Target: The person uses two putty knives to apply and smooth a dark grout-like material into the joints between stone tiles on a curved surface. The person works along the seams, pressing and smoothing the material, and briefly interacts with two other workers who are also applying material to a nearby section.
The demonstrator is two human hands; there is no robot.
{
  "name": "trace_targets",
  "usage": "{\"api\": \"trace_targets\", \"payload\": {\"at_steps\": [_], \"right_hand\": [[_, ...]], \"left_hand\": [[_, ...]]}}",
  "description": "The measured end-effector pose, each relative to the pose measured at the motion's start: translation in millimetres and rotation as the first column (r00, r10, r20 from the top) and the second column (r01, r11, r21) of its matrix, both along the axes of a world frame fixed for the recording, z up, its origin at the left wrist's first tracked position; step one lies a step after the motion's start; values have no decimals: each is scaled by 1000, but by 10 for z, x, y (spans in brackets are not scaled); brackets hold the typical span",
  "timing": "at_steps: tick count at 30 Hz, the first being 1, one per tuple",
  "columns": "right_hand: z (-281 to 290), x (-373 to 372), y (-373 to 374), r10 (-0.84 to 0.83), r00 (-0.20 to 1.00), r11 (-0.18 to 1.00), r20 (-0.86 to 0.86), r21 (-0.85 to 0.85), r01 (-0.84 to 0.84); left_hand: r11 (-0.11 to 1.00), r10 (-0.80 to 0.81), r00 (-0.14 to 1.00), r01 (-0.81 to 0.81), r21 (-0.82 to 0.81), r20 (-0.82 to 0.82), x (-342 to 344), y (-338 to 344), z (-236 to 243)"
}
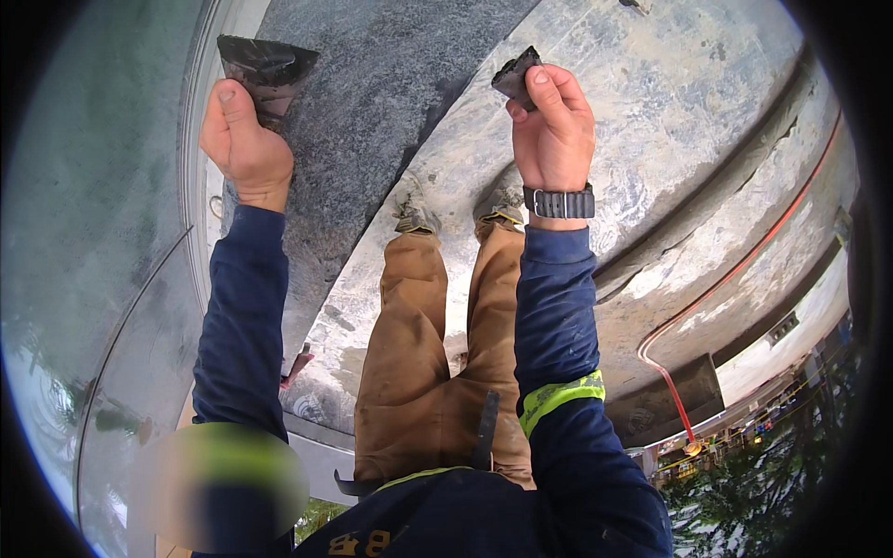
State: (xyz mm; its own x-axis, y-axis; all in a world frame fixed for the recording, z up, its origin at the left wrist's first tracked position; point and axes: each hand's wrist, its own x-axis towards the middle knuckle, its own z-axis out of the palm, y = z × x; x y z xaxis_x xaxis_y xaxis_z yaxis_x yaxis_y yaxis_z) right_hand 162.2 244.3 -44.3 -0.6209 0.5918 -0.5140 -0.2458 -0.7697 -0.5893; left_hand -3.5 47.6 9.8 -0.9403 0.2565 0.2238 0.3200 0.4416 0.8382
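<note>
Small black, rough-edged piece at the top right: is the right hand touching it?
Touching. The head view shows it: the right hand pinches the small black, rough-edged piece, with the thumb lying over its near edge.

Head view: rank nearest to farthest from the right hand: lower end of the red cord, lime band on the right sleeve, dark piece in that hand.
1. Dark piece: pinched in the right hand.
2. Lime band: around the right sleeve.
3. Red cord, lower end: off to the lower right.
</note>
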Motion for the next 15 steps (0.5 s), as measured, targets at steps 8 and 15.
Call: {"api": "trace_targets", "payload": {"at_steps": [8,15], "right_hand": [[-117,-25,-53,73,996,997,-41,3,-73],[-62,-133,-33,30,999,999,24,-24,-29]], "left_hand": [[1000,-6,1000,6,5,18,-21,-25,-27],[999,-9,999,6,54,50,-1,8,-12]]}}
